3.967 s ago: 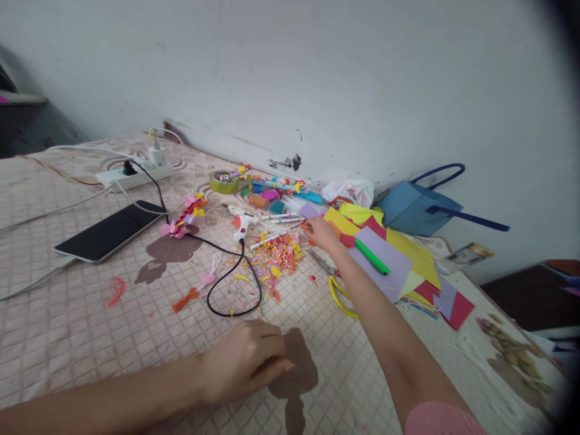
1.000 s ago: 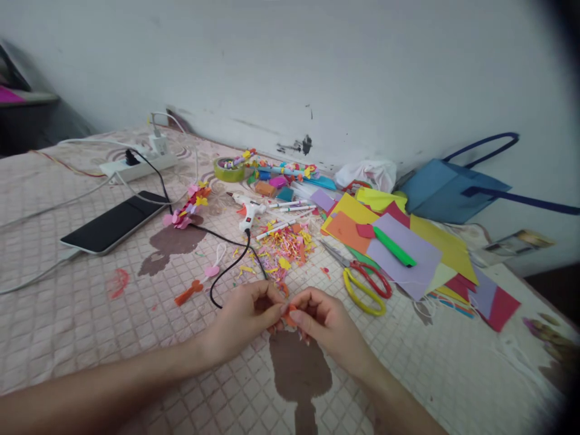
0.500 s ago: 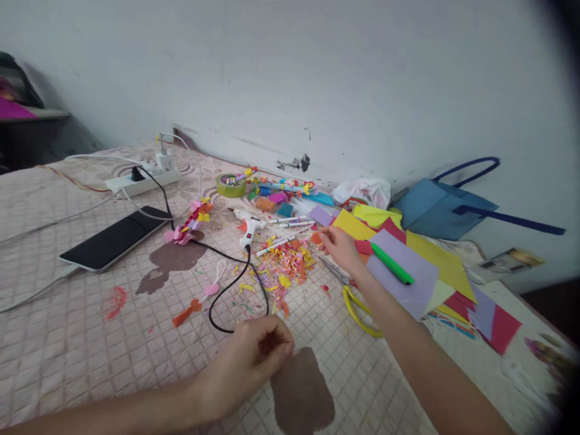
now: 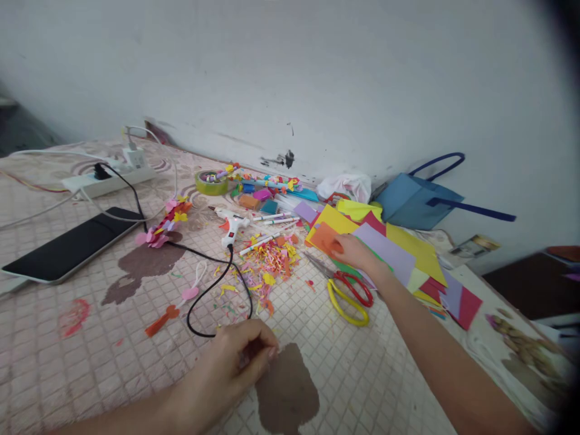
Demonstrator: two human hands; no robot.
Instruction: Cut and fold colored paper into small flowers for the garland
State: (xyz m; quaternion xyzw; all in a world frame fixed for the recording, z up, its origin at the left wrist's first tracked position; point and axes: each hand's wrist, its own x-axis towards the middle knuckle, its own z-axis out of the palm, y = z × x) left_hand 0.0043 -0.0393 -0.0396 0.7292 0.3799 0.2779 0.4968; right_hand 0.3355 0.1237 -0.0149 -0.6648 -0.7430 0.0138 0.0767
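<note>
My left hand (image 4: 238, 362) hovers over the near part of the table, its thumb and fingertips pinched together; what they hold, if anything, is too small to make out. My right hand (image 4: 357, 252) reaches to the pile of coloured paper. Its fingertips are closed at the right edge of an orange paper piece (image 4: 324, 237), which lies over a yellow sheet (image 4: 338, 219). Under that hand, green paper (image 4: 348, 270) partly shows. Just below lie scissors (image 4: 348, 302) with one red and one yellow handle loop.
A white glue gun (image 4: 232, 226) with a black cord lies mid-table beside paper scraps (image 4: 274, 257). To the left are a tablet (image 4: 75, 241), a power strip (image 4: 109, 181) and a paper-flower piece (image 4: 165, 223). A blue bag (image 4: 414, 202) stands at back right.
The view has turned right. My right hand has moved onto the paper pile, where the orange piece now shows wider, and the scissors' red loop is uncovered. My left hand keeps its pinch.
</note>
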